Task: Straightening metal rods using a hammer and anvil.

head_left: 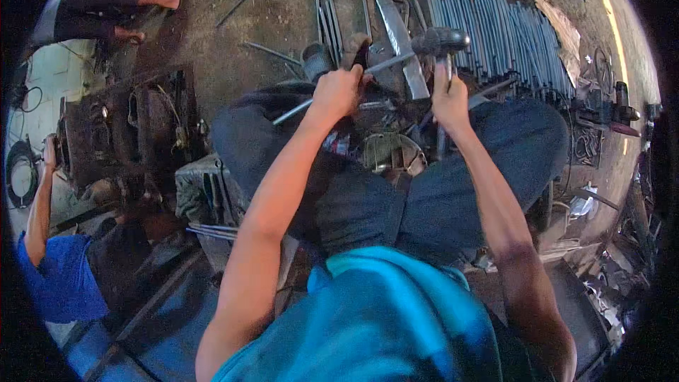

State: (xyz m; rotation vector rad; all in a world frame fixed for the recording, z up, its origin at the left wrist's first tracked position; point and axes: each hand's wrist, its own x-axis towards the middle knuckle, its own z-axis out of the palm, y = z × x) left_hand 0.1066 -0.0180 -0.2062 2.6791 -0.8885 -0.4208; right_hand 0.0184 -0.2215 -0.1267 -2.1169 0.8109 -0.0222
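My left hand [338,92] is closed around a thin metal rod [291,112], which slants from above my left knee up toward the right. A dark piece [361,53] shows at its fingertips; I cannot make out what it is. In my right hand [451,104] is a hammer [443,41], gripped by its handle with the rounded head up, close to the rod's far end. Whether head and rod touch cannot be told. Beneath the rod's far end lies a flat, shiny metal bar [397,32]. Metal pieces between my legs are partly hidden.
Many metal rods [498,39] lie side by side at far right, with a smaller bunch [329,22] left of the bar. A round can [316,60] stands near my left hand. At left sits a person in a blue shirt [60,279]; another person's legs [106,10] show farther off.
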